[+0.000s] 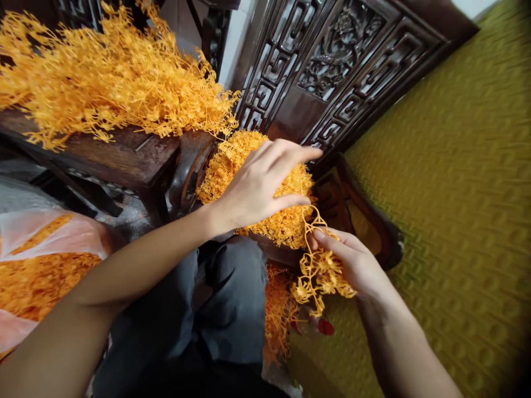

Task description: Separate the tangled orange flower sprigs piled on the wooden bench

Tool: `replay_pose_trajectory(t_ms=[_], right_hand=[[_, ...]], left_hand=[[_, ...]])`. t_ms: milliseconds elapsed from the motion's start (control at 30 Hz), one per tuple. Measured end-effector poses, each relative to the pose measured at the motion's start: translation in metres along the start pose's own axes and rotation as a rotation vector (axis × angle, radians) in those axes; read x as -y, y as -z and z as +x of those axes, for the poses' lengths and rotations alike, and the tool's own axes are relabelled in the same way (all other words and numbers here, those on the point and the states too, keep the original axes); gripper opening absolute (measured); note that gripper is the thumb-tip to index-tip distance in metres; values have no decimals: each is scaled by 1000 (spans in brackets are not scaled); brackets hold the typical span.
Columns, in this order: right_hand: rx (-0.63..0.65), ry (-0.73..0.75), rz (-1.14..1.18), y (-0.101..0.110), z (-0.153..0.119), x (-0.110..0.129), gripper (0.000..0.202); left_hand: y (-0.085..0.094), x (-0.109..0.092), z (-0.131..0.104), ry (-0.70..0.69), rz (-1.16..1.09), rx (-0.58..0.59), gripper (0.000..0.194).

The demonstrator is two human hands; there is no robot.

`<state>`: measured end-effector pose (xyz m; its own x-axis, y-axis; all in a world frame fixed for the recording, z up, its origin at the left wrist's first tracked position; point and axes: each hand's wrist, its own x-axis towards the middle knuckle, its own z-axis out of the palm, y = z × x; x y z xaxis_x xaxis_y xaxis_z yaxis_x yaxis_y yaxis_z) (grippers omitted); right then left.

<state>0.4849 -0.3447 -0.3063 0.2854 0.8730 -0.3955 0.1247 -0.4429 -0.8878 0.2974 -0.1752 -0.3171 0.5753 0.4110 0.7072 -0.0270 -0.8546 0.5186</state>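
Note:
My right hand (pixel 352 258) pinches a sprig of orange plastic flower pieces (pixel 327 272) between thumb and fingers. The sprig's thin looping stems rise above the grip, and several small blossom-like heads hang below it. Over a dense mound of small orange plastic pieces (pixel 232 160) reaches my left hand (pixel 261 185), its fingers stretched out and thumb apart. The left thumb tip lies close to the top of the sprig; whether they touch I cannot tell. Part of the mound is hidden behind that hand.
A large heap of orange branching sprigs (pixel 116 83) covers a dark wooden table (pixel 124 157) at upper left. An open plastic bag (pixel 83 235) of orange pieces stands at lower left. More orange strands (pixel 277 304) lie below. A carved wooden panel (pixel 302 108) and yellow textured wall (pixel 460 221) bound the right.

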Motion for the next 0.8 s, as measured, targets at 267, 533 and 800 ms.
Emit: replay_pose_trajectory(t_ms=[267, 533, 800], right_hand=[[109, 195, -318, -6, 0, 11, 39], [477, 193, -729, -5, -2, 27, 43], [347, 479, -890, 14, 20, 39, 40]], left_hand=[[-32, -41, -25, -300, 70, 457, 92], [-39, -35, -32, -154, 216, 651, 76], [-12, 1, -24, 239, -117, 906, 46]])
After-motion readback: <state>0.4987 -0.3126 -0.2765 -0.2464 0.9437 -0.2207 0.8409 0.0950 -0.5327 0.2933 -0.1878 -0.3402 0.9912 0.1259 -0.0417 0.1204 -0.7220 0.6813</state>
